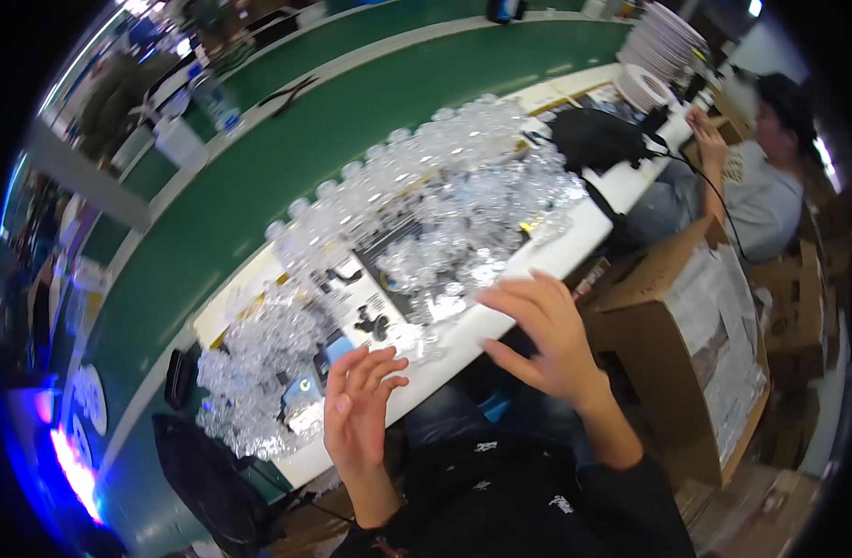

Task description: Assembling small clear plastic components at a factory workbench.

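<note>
My left hand (359, 409) is raised over the front edge of the white worktop (435, 372), fingers apart and slightly curled, with nothing seen in it. To its right, my right hand (545, 337) hovers with thumb and fingers spread, also holding nothing visible. Small black parts (372, 323) lie on the worktop just beyond my left hand. A heap of clear, shiny plastic pieces (259, 372) covers the left side. Another heap of clear plastic pieces (491, 214) lies farther right, above my right hand. Their exact kind is too blurred to tell.
Rounded clear plastic containers (389, 167) line the back of the worktop beside a green conveyor belt (231, 205). Black bags (207, 479) (593, 139) lie at both ends. An open cardboard box (649, 325) stands at right, near a seated person (761, 186). White reels (663, 46) are stacked far right.
</note>
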The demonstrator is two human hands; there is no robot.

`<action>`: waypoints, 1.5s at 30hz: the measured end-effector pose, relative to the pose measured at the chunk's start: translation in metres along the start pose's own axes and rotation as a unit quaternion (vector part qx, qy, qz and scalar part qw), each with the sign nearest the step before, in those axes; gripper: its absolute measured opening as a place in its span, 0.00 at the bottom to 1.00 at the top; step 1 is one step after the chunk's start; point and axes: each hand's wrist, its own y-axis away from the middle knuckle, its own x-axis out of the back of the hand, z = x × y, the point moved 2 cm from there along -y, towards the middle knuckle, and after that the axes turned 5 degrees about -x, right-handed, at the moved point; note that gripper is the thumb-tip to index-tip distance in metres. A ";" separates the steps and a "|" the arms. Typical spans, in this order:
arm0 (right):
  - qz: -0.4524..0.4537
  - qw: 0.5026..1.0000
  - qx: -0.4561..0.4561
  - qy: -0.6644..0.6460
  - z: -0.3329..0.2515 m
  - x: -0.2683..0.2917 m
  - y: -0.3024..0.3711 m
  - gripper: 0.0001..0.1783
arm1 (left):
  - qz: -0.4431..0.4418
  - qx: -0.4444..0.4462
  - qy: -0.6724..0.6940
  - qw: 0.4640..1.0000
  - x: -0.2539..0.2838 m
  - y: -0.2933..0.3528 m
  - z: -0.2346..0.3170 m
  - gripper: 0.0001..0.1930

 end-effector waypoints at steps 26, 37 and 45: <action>0.255 0.863 -0.419 0.119 0.052 0.087 0.287 0.15 | -0.184 0.160 -0.085 0.966 -0.107 0.022 -0.066 0.24; 0.266 0.846 -0.463 0.001 0.056 0.050 0.265 0.14 | -0.245 0.230 -0.137 0.932 -0.123 0.008 -0.113 0.19; 0.021 0.795 -0.545 0.267 0.208 -0.087 0.267 0.28 | -0.281 0.234 -0.073 0.928 -0.185 -0.028 -0.103 0.16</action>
